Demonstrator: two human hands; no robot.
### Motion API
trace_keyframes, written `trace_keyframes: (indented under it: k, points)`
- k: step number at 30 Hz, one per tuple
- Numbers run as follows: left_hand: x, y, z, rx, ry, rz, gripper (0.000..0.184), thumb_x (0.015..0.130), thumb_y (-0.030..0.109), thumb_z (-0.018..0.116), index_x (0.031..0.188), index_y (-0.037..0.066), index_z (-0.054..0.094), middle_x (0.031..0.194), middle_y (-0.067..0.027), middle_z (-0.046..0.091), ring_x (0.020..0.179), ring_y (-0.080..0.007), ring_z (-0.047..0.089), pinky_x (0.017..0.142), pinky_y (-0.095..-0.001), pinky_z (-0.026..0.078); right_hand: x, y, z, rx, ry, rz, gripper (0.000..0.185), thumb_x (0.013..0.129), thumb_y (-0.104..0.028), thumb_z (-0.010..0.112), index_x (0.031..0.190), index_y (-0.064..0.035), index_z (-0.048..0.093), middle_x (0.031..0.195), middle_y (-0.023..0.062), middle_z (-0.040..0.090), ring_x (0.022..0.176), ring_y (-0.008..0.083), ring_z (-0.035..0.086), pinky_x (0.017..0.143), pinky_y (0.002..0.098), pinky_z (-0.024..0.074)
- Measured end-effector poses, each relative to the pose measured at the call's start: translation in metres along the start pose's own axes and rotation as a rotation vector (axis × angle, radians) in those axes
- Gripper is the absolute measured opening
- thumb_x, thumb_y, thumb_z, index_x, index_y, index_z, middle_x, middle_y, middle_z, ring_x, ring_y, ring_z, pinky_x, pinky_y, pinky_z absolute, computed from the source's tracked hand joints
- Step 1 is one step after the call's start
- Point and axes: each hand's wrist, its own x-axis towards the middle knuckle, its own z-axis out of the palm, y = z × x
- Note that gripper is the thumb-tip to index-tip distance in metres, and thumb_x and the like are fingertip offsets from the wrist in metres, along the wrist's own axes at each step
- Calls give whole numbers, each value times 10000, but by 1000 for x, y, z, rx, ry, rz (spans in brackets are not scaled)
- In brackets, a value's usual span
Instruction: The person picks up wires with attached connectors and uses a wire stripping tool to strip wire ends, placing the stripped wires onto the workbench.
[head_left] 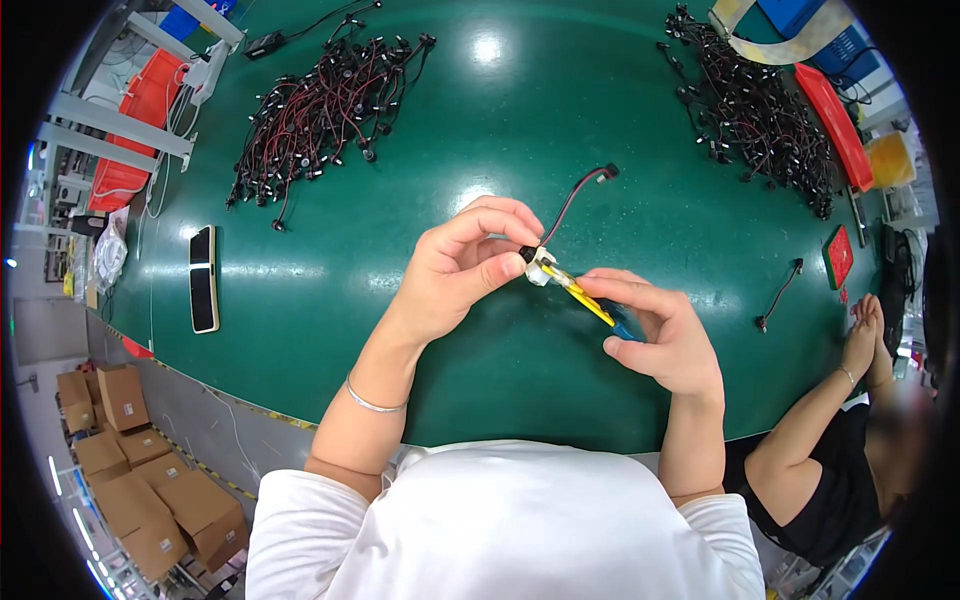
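Note:
My left hand (465, 262) pinches the black end piece (528, 254) of a short cable between thumb and fingertips. From there the cable's dark red and black wires (562, 212) rise up and right to a black plug (611, 171). My right hand (655, 328) grips a slim yellow tool with a blue end (592, 303); its exact kind is unclear. A small whitish piece (541, 268) sits where the tool's tip meets the cable end, close to the left fingertips. Fingers partly hide both the tool and the cable end.
Heaps of similar cables lie at the back left (320, 120) and back right (765, 125) of the green table (480, 130). A phone (203, 280) lies left, a single cable (780, 295) right. Another person's hands (866, 335) rest at the right edge, near a red-and-green pad (838, 258).

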Motion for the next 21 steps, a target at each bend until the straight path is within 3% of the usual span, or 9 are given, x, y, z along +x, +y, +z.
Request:
trace_keyframes:
  k: [7,11,14,16,18,20,21]
  points:
    - [2,-5,-6,2,24,6,187,897,116,650,1050,16,611,1163,-107,534,1115,-209,532,954,-356,454,3,0,-2,107,-42,-16,624,662,-19,678,1271,38,555,1323,155,511,1272,261,451,1102,375,301]
    - [3,-9,-9,7,50,27,186,900,128,649,1044,18,603,1158,-105,534,1109,-219,544,946,-365,466,-3,-3,-16,-224,-74,-93,636,674,-20,692,1293,-2,546,1340,149,480,1272,273,449,1077,373,334]
    - [3,-7,-15,43,63,48,183,904,137,646,1038,22,599,1150,-105,536,1102,-224,553,935,-367,476,-7,-7,-8,-530,109,24,627,692,-15,699,1300,-69,553,1328,154,480,1261,307,452,1044,381,374]
    - [4,-3,-20,174,101,133,188,910,146,640,1047,23,598,1132,-109,557,1079,-217,568,909,-362,493,-3,0,-1,-610,136,-21,616,697,-18,704,1292,-85,561,1324,156,480,1251,316,457,1035,382,383]
    - [-1,13,-36,278,317,180,192,921,153,627,1061,25,602,1130,-111,588,1071,-206,573,893,-351,498,-4,6,4,-796,204,-73,593,706,-22,713,1276,-117,576,1315,161,480,1231,333,465,1019,384,400]
    - [-1,30,-50,647,682,345,244,943,153,596,1147,18,588,1173,-112,605,1072,-189,569,921,-339,482,-4,7,5,-714,243,-133,550,724,-36,715,1254,-111,587,1316,169,479,1216,336,471,1008,383,410]
    - [1,31,-55,748,911,367,333,923,82,594,1244,8,546,1224,-112,583,1119,-195,549,967,-327,441,-4,4,5,-673,284,-115,526,737,-44,711,1246,-106,590,1311,164,483,1211,329,475,1004,377,413]
